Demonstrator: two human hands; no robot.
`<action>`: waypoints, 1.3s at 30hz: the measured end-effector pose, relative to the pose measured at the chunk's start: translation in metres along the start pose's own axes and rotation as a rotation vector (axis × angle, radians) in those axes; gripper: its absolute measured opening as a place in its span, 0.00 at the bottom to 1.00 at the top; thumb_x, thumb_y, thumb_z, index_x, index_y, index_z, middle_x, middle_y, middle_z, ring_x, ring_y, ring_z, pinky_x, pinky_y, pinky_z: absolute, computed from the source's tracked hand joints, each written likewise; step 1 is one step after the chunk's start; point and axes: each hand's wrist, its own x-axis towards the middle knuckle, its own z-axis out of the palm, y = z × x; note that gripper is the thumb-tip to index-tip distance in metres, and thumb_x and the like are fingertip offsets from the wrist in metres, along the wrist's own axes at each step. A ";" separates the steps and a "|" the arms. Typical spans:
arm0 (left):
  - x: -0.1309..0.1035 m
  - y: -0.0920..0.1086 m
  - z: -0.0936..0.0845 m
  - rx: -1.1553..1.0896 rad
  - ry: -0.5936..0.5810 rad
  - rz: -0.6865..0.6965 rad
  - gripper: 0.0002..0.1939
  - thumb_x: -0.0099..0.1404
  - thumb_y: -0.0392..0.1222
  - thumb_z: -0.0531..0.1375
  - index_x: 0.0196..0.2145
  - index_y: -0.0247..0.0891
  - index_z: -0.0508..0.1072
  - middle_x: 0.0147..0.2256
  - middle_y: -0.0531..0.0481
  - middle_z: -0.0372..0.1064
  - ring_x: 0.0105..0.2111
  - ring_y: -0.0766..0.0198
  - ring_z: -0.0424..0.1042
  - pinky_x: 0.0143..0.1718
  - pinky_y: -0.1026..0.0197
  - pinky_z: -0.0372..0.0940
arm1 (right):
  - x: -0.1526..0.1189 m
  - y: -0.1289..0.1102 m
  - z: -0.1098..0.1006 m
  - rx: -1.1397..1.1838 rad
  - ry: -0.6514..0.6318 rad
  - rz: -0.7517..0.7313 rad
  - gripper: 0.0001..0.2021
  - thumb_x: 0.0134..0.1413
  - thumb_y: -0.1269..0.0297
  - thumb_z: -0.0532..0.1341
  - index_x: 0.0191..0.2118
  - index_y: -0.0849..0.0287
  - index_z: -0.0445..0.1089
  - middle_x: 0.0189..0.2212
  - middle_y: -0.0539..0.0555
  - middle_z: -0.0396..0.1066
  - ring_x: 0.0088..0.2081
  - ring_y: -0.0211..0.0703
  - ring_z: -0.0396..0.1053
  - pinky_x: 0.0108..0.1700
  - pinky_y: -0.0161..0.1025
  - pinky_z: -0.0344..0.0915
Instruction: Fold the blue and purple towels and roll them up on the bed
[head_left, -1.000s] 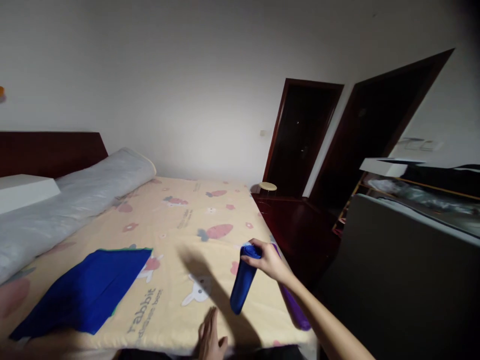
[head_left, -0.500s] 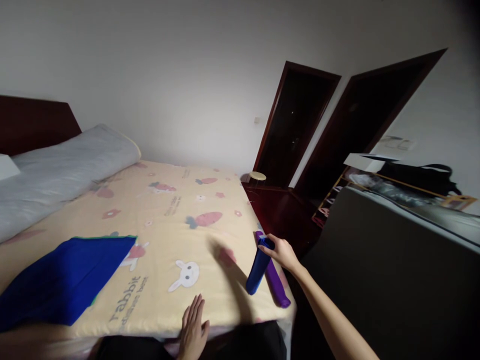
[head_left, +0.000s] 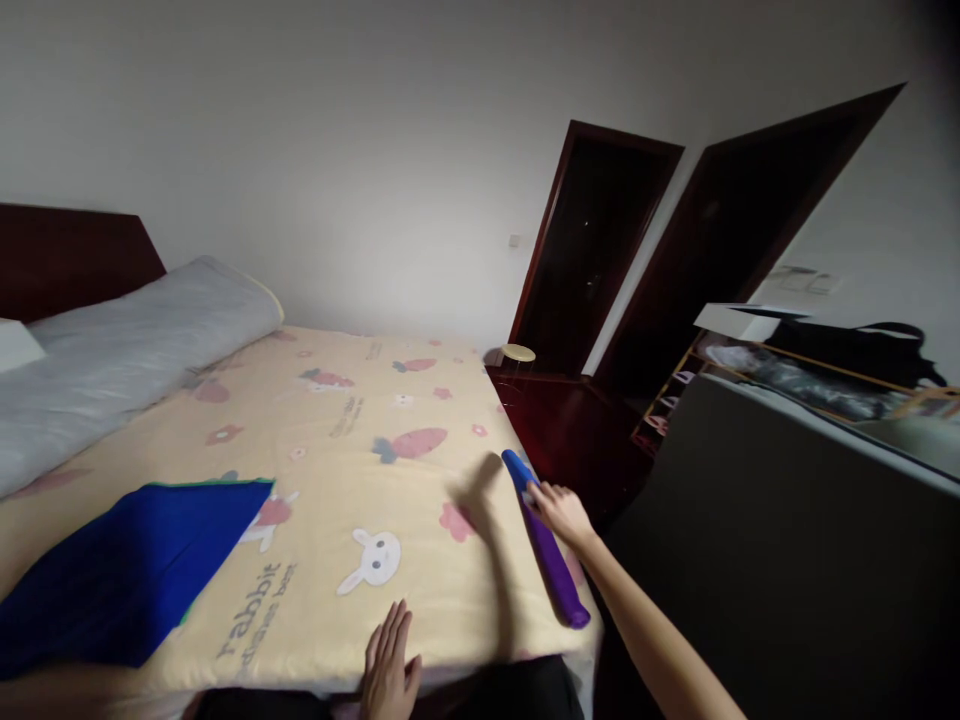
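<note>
My right hand (head_left: 559,512) is closed around one end of a blue roll (head_left: 517,470), which looks like rolled cloth. It lies or hovers over the far part of a purple roll (head_left: 555,570) along the bed's right edge; I cannot tell if the two touch. My left hand (head_left: 390,660) rests at the bed's front edge, fingers stretched out and holding nothing. To its left, a blue cloth with a green edge (head_left: 142,570) is spread on the rabbit-and-carrot patterned bed cover (head_left: 322,540).
A grey rolled bundle (head_left: 150,330) lies by the dark headboard (head_left: 75,245). Right of the bed stands a dark grey panel (head_left: 757,530), with a cluttered shelf (head_left: 832,375) behind. A round stool (head_left: 517,353) stands near the dark door (head_left: 600,250).
The blue roll has gone from standing nearly upright to lying lengthwise, its free end swung away from me over the purple roll. My left hand has stayed on the bed's edge.
</note>
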 end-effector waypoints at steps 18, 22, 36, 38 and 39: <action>0.003 0.009 -0.017 -0.006 -0.066 -0.020 0.38 0.62 0.35 0.52 0.68 0.45 0.45 0.64 0.47 0.58 0.64 0.57 0.57 0.60 0.49 0.59 | -0.114 -0.055 0.103 0.036 -0.352 -0.150 0.23 0.54 0.73 0.56 0.56 0.54 0.67 0.50 0.60 0.72 0.52 0.55 0.67 0.56 0.54 0.57; 0.003 0.007 -0.015 -0.023 -0.049 -0.010 0.38 0.62 0.35 0.52 0.68 0.45 0.44 0.64 0.46 0.59 0.64 0.58 0.57 0.60 0.49 0.60 | -0.103 -0.065 0.096 0.057 -0.376 -0.041 0.25 0.50 0.69 0.60 0.57 0.59 0.67 0.51 0.66 0.71 0.52 0.61 0.66 0.57 0.56 0.55; 0.027 -0.020 -0.006 -0.331 -0.020 -0.303 0.15 0.60 0.44 0.56 0.42 0.48 0.77 0.51 0.48 0.74 0.52 0.56 0.73 0.50 0.55 0.71 | -0.036 -0.091 0.117 0.100 -0.370 0.042 0.25 0.52 0.76 0.53 0.57 0.59 0.68 0.57 0.63 0.67 0.61 0.56 0.61 0.62 0.57 0.52; 0.058 -0.039 -0.024 -0.286 -0.011 -0.501 0.13 0.60 0.45 0.55 0.38 0.46 0.78 0.48 0.47 0.76 0.50 0.57 0.73 0.50 0.59 0.70 | -0.042 -0.096 0.125 0.087 -0.340 0.070 0.26 0.52 0.77 0.51 0.57 0.62 0.69 0.58 0.66 0.66 0.61 0.60 0.60 0.61 0.61 0.52; 0.076 -0.052 -0.036 -0.226 -0.022 -0.603 0.13 0.60 0.44 0.54 0.37 0.44 0.78 0.47 0.47 0.76 0.50 0.59 0.73 0.51 0.60 0.69 | -0.046 -0.097 0.131 0.076 -0.317 0.082 0.27 0.51 0.78 0.50 0.57 0.63 0.69 0.58 0.67 0.65 0.61 0.62 0.59 0.61 0.61 0.53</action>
